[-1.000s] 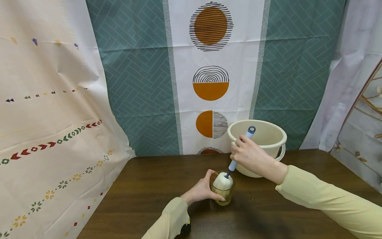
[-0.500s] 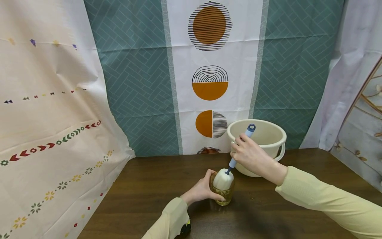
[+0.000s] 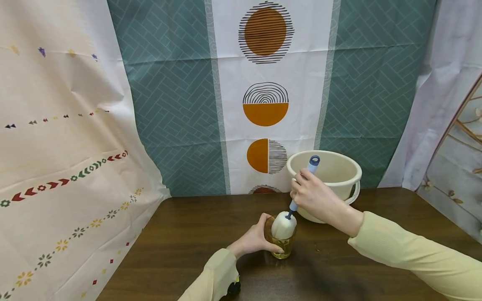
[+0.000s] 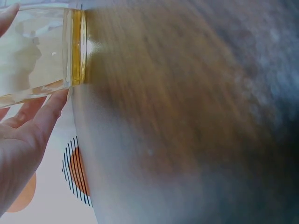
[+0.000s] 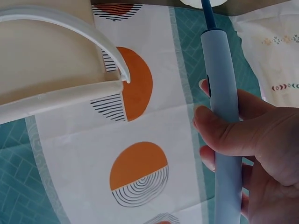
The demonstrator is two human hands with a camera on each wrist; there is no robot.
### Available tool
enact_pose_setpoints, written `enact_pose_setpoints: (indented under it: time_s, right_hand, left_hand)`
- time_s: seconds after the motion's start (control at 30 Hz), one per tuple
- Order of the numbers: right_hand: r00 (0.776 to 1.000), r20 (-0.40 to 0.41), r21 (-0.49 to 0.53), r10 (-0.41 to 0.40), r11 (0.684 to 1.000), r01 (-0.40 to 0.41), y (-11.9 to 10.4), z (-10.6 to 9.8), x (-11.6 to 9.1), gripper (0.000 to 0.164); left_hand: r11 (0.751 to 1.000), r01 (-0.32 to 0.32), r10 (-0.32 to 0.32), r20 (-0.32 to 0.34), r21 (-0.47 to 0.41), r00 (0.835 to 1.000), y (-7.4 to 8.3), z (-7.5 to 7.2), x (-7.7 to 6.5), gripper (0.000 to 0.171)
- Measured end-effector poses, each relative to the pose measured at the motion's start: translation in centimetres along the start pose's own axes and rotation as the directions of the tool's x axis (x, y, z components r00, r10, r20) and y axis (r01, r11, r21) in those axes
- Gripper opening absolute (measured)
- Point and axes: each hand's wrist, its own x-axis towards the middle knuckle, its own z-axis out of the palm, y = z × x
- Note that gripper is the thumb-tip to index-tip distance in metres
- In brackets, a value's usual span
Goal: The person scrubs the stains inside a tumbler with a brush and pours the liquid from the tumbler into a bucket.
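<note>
My left hand [image 3: 256,239] grips an amber drinking glass [image 3: 283,250] that stands on the table, thumb on the near side and fingers round the far side. In the left wrist view the glass [image 4: 42,51] shows its thick base, with fingers [image 4: 46,112] against its wall. A cup brush with a white sponge head [image 3: 284,225] and a light blue handle [image 5: 224,79] is pushed partly into the glass, tilted to the right. My right hand [image 3: 316,194] holds that handle, thumb and fingers curled round it. The lower part of the sponge shows dimly through the glass.
A cream bucket [image 3: 350,173] with a white handle [image 5: 84,29] stands behind the right hand. The brown wooden table [image 3: 180,251] ends at a patterned cloth backdrop [image 3: 173,104]. A pale cloth [image 3: 67,167] hangs along the left side.
The brush head has shifted and turned slightly inside the glass, moving a little to the right, and the handle's top end has swung slightly left. The left hand keeps its place on the glass.
</note>
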Motion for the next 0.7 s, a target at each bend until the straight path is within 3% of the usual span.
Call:
enact_pose_setpoints:
  time_s: [0.23, 0.7]
  right_hand:
    - [1.000, -0.023, 0.024, -0.008, 1.000, 0.009, 0.5, -0.3, 0.3, 0.009]
    - [1.000, 0.013, 0.095, -0.012, 0.995, 0.011, 1.2, -0.3, 0.2, 0.016]
  left_hand:
    - [1.000, 0.005, -0.005, 0.001, 0.015, 1.000, 0.1, 0.0, -0.1, 0.077]
    - [1.000, -0.003, 0.003, 0.008, -0.004, 1.000, 0.0, 0.0, 0.0, 0.078]
